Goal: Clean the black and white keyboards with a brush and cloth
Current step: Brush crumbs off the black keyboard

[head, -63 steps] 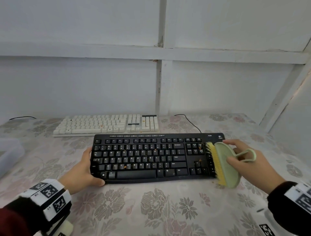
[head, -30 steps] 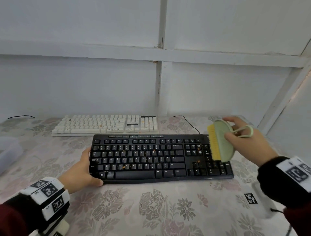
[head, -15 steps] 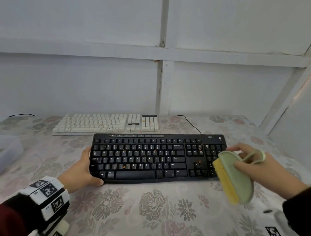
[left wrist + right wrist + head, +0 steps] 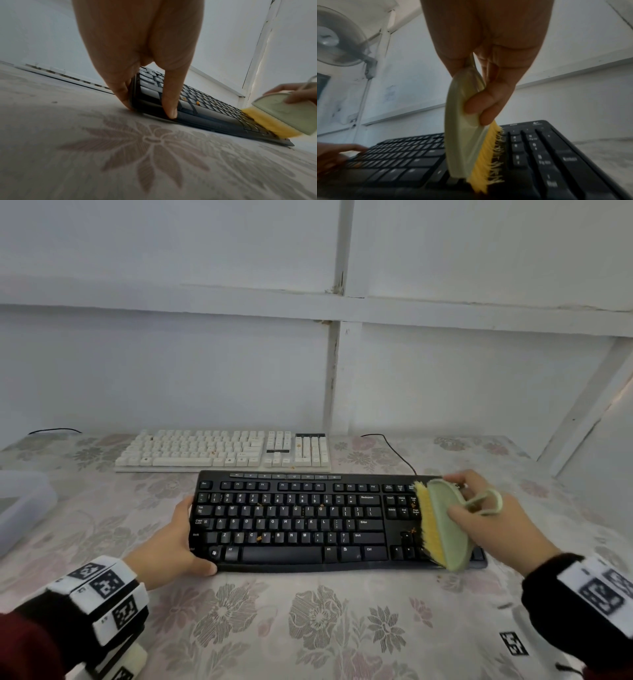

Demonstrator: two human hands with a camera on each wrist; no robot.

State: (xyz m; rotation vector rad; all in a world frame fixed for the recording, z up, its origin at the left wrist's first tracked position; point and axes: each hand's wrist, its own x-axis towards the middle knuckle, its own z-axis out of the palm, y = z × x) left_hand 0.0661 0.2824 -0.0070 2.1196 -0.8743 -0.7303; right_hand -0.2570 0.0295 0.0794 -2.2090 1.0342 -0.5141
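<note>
A black keyboard [image 4: 294,522] lies in front of me on the flowered tablecloth, with small orange crumbs among its keys. My left hand [image 4: 171,542] grips its left end, thumb on the front edge [image 4: 169,108] and fingers against the side. My right hand [image 4: 486,515] holds a pale green brush [image 4: 448,525] with yellow bristles [image 4: 488,155]. The bristles press on the number pad at the keyboard's right end. Behind it lies a white keyboard [image 4: 222,451], also speckled with crumbs. No cloth is in view.
A translucent plastic box [image 4: 20,505] sits at the table's left edge. Black cables [image 4: 394,450] run from the keyboards toward the white panelled wall. A wall fan [image 4: 339,40] shows in the right wrist view. Crumbs lie on the tablecloth [image 4: 442,578] near the keyboard's right front corner.
Half a second ago the brush was off the keyboard's right front edge; now it is back up on the number pad. My left hand has stayed on the left end.
</note>
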